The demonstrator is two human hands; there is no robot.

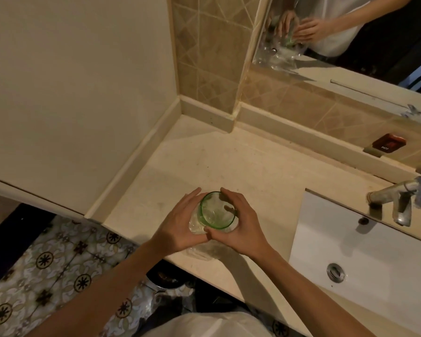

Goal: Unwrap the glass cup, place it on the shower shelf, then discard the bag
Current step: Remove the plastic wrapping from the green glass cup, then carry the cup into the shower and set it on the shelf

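Fingers of left hand (180, 223) curl round the left side of the glass cup (217, 210); right hand (238, 223) wraps the right side, thumbs meeting at the near rim. Cup upright, green-rimmed, mouth up, cupped between both palms above the counter (241, 166), left of the sink (365, 254). Clear plastic bag (204, 251) bunched under the hands, apparently still round the cup's base.
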